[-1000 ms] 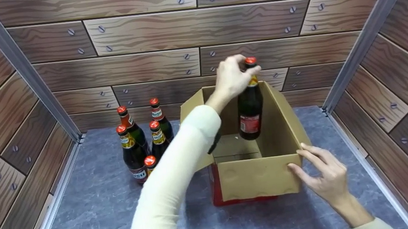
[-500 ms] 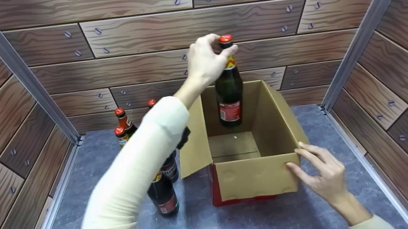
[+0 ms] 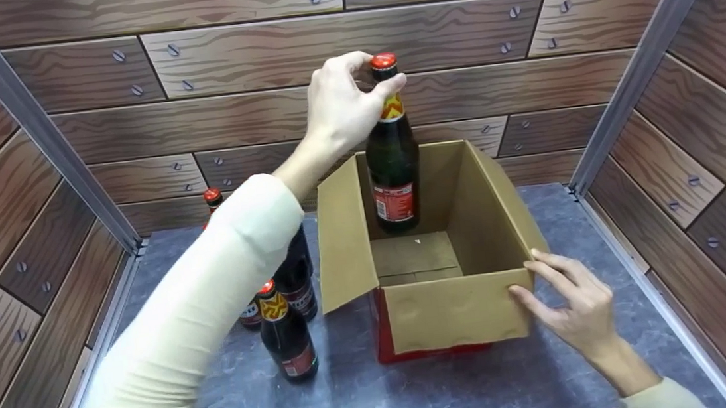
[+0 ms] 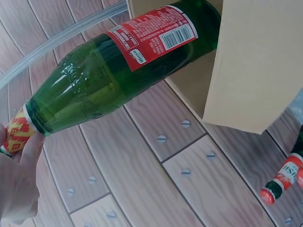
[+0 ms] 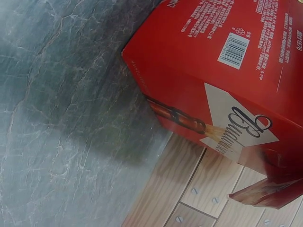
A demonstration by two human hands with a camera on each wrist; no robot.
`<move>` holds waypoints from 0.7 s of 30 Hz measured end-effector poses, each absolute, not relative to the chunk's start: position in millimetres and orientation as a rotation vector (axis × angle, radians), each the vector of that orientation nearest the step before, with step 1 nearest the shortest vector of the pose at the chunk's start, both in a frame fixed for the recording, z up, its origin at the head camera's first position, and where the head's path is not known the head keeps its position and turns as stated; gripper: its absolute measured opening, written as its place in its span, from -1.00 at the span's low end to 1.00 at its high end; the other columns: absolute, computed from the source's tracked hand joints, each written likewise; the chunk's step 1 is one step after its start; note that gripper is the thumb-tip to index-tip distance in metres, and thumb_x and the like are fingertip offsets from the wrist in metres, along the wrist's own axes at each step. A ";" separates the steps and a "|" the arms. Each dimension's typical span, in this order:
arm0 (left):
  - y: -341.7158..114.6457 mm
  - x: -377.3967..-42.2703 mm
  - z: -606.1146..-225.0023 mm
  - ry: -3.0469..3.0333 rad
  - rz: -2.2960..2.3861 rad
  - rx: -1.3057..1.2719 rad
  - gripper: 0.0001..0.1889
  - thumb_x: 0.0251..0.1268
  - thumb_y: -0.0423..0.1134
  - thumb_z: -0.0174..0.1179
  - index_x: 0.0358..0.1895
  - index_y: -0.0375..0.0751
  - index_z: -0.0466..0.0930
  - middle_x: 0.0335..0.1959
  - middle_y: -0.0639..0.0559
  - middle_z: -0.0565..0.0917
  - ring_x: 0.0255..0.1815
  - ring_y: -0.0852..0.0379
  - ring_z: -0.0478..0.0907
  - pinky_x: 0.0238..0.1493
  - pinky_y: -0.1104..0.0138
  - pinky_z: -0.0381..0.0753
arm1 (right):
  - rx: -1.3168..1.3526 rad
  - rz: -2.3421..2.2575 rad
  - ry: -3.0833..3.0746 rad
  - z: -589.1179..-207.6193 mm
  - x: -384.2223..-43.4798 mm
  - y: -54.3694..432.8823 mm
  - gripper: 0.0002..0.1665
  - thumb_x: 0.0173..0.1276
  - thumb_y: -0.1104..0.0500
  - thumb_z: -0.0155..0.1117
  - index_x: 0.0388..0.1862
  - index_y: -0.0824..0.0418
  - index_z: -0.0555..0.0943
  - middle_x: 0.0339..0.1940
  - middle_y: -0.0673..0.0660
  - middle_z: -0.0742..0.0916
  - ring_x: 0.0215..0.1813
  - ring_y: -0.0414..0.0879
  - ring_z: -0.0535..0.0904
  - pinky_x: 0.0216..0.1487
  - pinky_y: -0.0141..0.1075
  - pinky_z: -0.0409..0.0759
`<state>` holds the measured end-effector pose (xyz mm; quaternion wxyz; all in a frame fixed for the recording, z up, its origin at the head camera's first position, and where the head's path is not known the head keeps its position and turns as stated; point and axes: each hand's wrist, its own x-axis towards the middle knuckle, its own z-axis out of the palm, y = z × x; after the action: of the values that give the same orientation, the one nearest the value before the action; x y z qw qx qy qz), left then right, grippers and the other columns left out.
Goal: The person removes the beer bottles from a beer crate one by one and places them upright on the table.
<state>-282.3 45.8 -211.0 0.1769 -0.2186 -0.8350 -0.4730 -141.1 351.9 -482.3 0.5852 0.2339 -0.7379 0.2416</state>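
My left hand (image 3: 341, 105) grips the neck of a green glass beer bottle (image 3: 392, 151) with a red cap. The bottle hangs upright, its lower half overlapping the back left of an open cardboard box (image 3: 458, 311). In the left wrist view, fingers hold the yellow-and-red neck label, and the bottle's red back label (image 4: 154, 35) shows a barcode. My right hand (image 3: 576, 310) pinches the box's front right corner, thumb against the front flap. The right wrist view shows only the box's red printed outside (image 5: 189, 66). The visible part of the box floor is bare.
Left of the box stand several more beer bottles, the nearest (image 3: 290, 344) in front and others partly behind my left sleeve (image 3: 212, 298). The box's left flap (image 3: 344, 239) folds outward. Wood-patterned walls (image 3: 348, 45) enclose the grey floor (image 3: 356, 404).
The left hand has lifted the bottle up and moved it left within the box opening. The sleeve has shifted left, revealing the front bottle. The right hand stays at the box corner.
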 end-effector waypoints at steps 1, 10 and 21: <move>43.6 -281.0 -208.8 -2.363 -1.344 -0.622 -0.67 0.37 -0.03 0.44 0.03 -0.17 0.78 -0.09 -0.01 0.87 -0.06 0.14 0.77 0.13 0.33 0.62 | 0.546 0.561 -1.724 -482.1 -140.9 352.3 -0.38 0.36 -0.25 0.49 -0.25 0.34 0.83 -0.24 0.35 0.85 -0.31 0.25 0.74 0.27 -0.58 0.58; 12.0 -267.5 -177.9 -2.335 -1.409 -0.605 -0.69 0.40 -0.06 0.41 0.07 -0.15 0.76 0.02 -0.03 0.84 -0.02 0.19 0.74 0.09 0.41 0.69 | 0.543 0.563 -1.725 -478.1 -140.3 351.3 -0.37 0.36 -0.25 0.48 -0.26 0.37 0.82 -0.25 0.37 0.84 -0.31 0.27 0.73 0.29 -0.57 0.57; -47.2 -249.9 -162.5 -2.305 -1.413 -0.543 -0.63 0.40 -0.02 0.42 0.11 -0.15 0.73 0.05 -0.11 0.80 -0.02 0.13 0.74 0.09 0.31 0.75 | 0.546 0.560 -1.724 -479.3 -143.7 349.2 -0.36 0.37 -0.25 0.48 -0.27 0.37 0.82 -0.25 0.37 0.84 -0.32 0.26 0.72 0.28 -0.58 0.57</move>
<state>-249.9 -47.2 -162.5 0.1905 -0.1934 -0.8205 -0.5030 -143.7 349.2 -479.3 0.5844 0.2340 -0.7390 0.2401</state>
